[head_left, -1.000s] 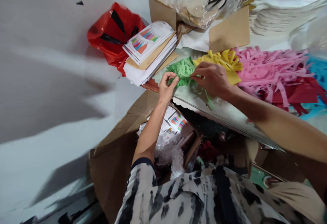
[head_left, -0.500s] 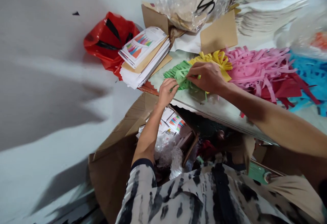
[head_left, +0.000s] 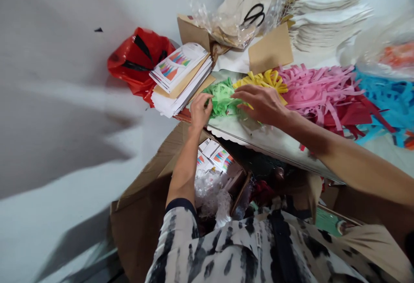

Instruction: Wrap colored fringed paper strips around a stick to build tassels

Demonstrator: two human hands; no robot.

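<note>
A pile of green fringed tissue strips (head_left: pixel 223 97) lies on the table between my two hands. My left hand (head_left: pixel 200 108) is at the pile's left edge, fingers curled in and thumb close to the index finger; whatever is between the tips is too small to make out. From the right, my right hand (head_left: pixel 263 104) hovers over the green strips, its fingers apart and holding nothing visible. Just behind it is a yellow fringed bunch (head_left: pixel 274 78), partly covered by that hand. Pink fringe (head_left: pixel 320 87) lies farther right.
Red strips (head_left: pixel 352 113) and blue fringe (head_left: pixel 384 97) lie to the right. Printed cards (head_left: pixel 177 65) are stacked beside a red plastic bag (head_left: pixel 136 59). Black-handled scissors (head_left: pixel 254 15) rest at the back. Below the table edge stands an open cardboard box (head_left: pixel 148 188).
My left hand has drawn left, away from the middle of the green strips. My right hand's fingers have spread from a pinch. The green pile looks looser and more spread out.
</note>
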